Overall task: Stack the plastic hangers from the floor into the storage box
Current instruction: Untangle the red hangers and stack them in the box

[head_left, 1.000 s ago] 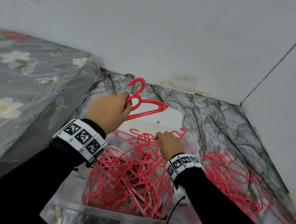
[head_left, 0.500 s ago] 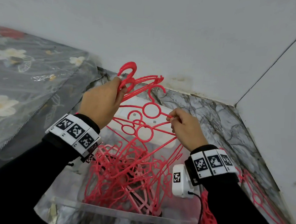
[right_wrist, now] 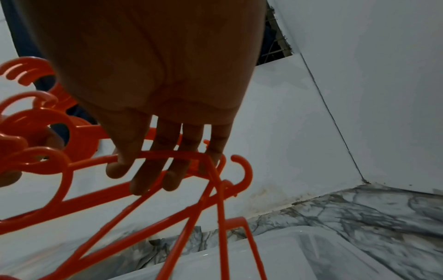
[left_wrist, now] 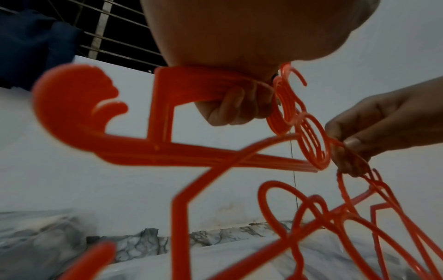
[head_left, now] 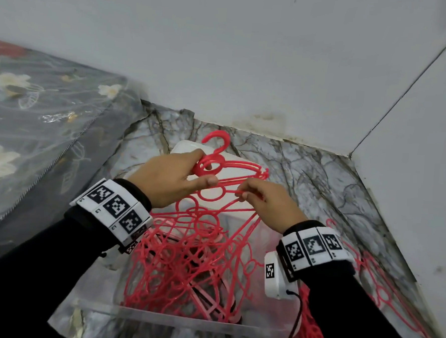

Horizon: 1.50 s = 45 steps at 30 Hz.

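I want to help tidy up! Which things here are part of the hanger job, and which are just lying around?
Part of the job:
- left hand gripping a bunch of red hangers
- right hand pinching one more hanger
- clear storage box with tangled hangers
- hangers on the floor

Just lying about:
- flowered cover
- white lid behind the box

Both arms are covered by long black sleeves [head_left: 41,257] that end at the wrist. Each wrist carries a white band: the left wristband [head_left: 112,207] and the right wristband [head_left: 313,249] both show a row of square black-and-white coded markers with small printed characters below. Under the right wrist sits a white box-shaped camera unit [head_left: 275,275] bearing one more marker, with a thin black cable [head_left: 294,327] trailing down from it
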Each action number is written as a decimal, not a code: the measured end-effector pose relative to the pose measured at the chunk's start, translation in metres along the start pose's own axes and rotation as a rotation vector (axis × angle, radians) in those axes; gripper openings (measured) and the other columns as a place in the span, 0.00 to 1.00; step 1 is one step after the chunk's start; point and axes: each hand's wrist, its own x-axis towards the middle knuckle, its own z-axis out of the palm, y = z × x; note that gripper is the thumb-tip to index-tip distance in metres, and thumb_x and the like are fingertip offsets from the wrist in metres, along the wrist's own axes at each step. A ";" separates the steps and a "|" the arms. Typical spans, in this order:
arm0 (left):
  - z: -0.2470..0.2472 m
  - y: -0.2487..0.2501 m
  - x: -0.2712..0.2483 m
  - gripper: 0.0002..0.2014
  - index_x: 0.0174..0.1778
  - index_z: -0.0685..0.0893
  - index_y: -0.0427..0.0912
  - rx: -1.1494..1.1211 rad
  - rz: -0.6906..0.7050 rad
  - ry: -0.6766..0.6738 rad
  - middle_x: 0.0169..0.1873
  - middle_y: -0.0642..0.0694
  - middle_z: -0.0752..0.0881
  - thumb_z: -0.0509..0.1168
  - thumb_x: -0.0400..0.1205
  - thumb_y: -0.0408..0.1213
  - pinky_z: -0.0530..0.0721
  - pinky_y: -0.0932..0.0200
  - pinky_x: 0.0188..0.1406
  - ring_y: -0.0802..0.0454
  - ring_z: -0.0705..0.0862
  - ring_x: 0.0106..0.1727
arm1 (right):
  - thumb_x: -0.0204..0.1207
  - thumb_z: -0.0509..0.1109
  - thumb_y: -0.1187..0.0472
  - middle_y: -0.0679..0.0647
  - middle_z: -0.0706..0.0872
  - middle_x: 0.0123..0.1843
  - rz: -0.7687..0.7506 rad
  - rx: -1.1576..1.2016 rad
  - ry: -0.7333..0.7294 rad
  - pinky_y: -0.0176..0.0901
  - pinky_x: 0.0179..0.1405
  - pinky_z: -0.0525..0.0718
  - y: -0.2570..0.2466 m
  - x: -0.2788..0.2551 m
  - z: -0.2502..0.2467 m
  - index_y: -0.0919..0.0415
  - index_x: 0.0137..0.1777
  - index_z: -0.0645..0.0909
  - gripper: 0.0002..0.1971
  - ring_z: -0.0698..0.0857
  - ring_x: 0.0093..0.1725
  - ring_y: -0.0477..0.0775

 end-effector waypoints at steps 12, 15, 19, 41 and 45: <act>0.009 0.002 0.004 0.22 0.41 0.74 0.54 -0.094 0.009 0.127 0.28 0.61 0.77 0.41 0.84 0.62 0.67 0.56 0.29 0.66 0.75 0.30 | 0.70 0.73 0.73 0.54 0.88 0.49 0.040 -0.059 0.133 0.29 0.47 0.77 0.006 0.001 -0.008 0.63 0.51 0.84 0.11 0.84 0.48 0.51; 0.007 -0.002 0.004 0.21 0.37 0.73 0.57 -0.119 -0.037 0.164 0.27 0.60 0.77 0.41 0.84 0.61 0.65 0.60 0.29 0.65 0.76 0.30 | 0.69 0.77 0.67 0.54 0.85 0.52 0.200 -0.133 0.171 0.33 0.47 0.75 0.024 0.000 -0.015 0.61 0.55 0.81 0.14 0.80 0.45 0.47; 0.008 -0.004 0.005 0.25 0.34 0.74 0.58 -0.141 -0.051 0.170 0.27 0.59 0.79 0.39 0.82 0.66 0.69 0.59 0.30 0.63 0.78 0.32 | 0.68 0.80 0.54 0.48 0.82 0.55 0.358 0.088 -0.011 0.44 0.56 0.81 0.032 -0.003 -0.005 0.56 0.64 0.76 0.26 0.83 0.51 0.50; 0.016 0.000 0.010 0.21 0.39 0.76 0.51 -0.274 -0.165 0.308 0.27 0.57 0.78 0.44 0.84 0.59 0.69 0.58 0.30 0.58 0.78 0.31 | 0.77 0.69 0.62 0.53 0.77 0.54 0.200 -0.249 0.217 0.46 0.50 0.79 0.017 0.001 0.016 0.59 0.54 0.76 0.08 0.78 0.49 0.51; 0.019 0.003 0.010 0.19 0.33 0.72 0.56 -0.292 -0.169 0.320 0.24 0.58 0.76 0.45 0.85 0.57 0.66 0.66 0.28 0.63 0.76 0.28 | 0.75 0.68 0.61 0.50 0.81 0.48 -0.003 -0.253 0.101 0.44 0.45 0.78 -0.006 -0.003 0.026 0.55 0.45 0.78 0.02 0.79 0.44 0.49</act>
